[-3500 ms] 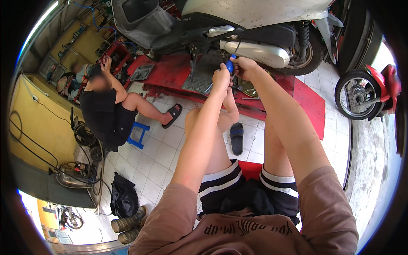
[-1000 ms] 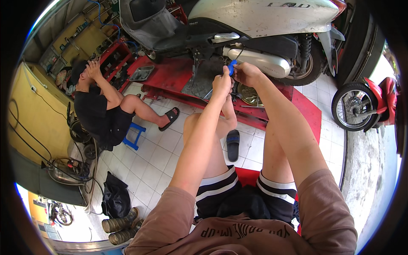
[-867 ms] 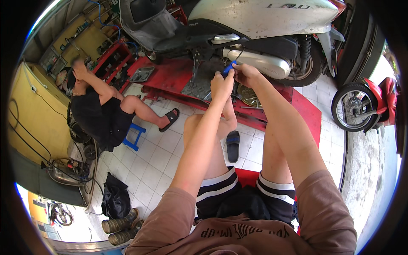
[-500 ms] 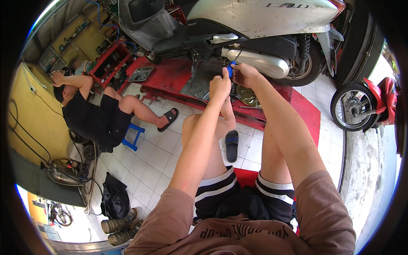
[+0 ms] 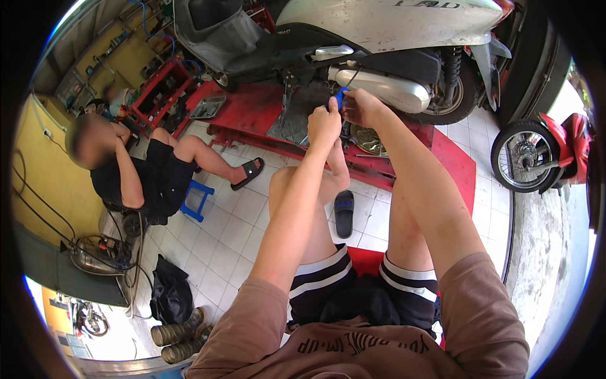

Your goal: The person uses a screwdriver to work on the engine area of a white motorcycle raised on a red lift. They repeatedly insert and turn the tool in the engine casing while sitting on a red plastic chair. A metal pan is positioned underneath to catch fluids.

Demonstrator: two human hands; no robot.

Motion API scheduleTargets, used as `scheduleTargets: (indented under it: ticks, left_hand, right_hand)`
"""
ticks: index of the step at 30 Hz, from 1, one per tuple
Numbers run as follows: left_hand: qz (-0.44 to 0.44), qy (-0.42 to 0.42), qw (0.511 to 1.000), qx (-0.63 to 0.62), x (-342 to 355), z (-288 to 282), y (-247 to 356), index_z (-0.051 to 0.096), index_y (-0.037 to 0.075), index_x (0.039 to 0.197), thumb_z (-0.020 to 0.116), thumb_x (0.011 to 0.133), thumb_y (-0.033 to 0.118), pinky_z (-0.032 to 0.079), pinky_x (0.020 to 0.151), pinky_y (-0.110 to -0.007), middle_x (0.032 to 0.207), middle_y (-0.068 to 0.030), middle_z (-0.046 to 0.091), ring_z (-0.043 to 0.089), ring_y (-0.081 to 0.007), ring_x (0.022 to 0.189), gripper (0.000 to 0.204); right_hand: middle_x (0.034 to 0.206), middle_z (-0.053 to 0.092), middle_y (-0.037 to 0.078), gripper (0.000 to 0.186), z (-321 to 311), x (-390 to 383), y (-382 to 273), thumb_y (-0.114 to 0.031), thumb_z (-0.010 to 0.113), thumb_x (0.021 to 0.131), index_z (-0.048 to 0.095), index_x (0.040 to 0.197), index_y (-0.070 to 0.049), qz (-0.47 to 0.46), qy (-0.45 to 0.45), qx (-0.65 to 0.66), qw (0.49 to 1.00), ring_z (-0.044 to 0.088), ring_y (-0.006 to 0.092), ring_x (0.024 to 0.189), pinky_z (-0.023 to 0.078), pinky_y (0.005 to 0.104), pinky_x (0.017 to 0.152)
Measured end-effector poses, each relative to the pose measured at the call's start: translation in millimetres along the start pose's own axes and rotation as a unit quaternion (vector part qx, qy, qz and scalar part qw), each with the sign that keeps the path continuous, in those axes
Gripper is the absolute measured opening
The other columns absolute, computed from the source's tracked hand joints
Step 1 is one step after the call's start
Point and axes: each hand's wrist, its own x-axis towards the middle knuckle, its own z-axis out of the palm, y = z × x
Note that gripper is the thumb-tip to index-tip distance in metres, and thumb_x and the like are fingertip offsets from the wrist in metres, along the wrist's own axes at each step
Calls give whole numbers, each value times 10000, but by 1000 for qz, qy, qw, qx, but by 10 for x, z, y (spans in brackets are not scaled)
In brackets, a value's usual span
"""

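Both my hands meet at a blue-handled screwdriver (image 5: 341, 97) in front of the scooter's silver side cover (image 5: 385, 93). Its thin dark shaft slants up and to the right, toward the cover; where the tip ends is too small to tell. My left hand (image 5: 324, 125) is closed, its thumb against the lower part of the handle. Bent around the handle's right side are the fingers of my right hand (image 5: 363, 109). Below them, a round gold-coloured pan (image 5: 369, 140) sits partly behind my right wrist on the red lift platform (image 5: 451, 158).
A grey tray (image 5: 208, 107) lies on the platform's left part. At left a person in black (image 5: 136, 183) sits by a blue stool (image 5: 197, 202). A black sandal (image 5: 344, 215) lies between my legs. Boots (image 5: 177, 335) and a black bag (image 5: 170, 290) stand lower left; a red motorcycle (image 5: 571, 151) is at right.
The screwdriver has tilted, so more of its shaft shows slanting up to the right. My hands have shifted slightly. The seated person's raised arm has come down, with hands near the head.
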Motion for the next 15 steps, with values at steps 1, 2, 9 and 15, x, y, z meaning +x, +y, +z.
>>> scheduleTargets:
  ticks: [1, 2, 9, 15]
  left_hand:
    - [-31, -20, 999, -21, 76, 10, -69, 658, -46, 922, 417, 921, 479, 474, 822, -461, 931, -281, 642, 617, -419, 943, 578]
    - [-59, -44, 996, -43, 90, 15, -52, 656, -47, 966, 404, 920, 488, 471, 850, -467, 981, -290, 636, 609, -424, 970, 593]
    - [38, 3, 999, -19, -140, -41, 144, 620, -49, 990, 532, 866, 437, 482, 828, -456, 962, -277, 644, 622, -408, 957, 510]
    - [38, -16, 999, 13, -190, -162, 202, 637, -39, 950, 533, 863, 481, 478, 825, -468, 956, -265, 650, 620, -413, 953, 538]
  right_hand:
    - [694, 548, 18, 162, 18, 9, 11, -232, 542, 927, 526, 829, -104, 3, -20, -17, 1000, 527, 142, 639, 459, 300, 592]
    - [695, 547, 19, 162, -19, 28, 6, -235, 543, 929, 528, 835, -103, -6, -26, -22, 999, 523, 143, 627, 459, 300, 590]
    - [748, 548, 30, 134, -37, 97, 48, -220, 543, 941, 534, 899, -93, -64, 9, -45, 997, 538, 159, 672, 493, 314, 639]
    - [733, 548, 38, 182, 111, -58, 29, -255, 564, 928, 533, 870, -85, -57, 40, -46, 996, 543, 175, 676, 486, 325, 660]
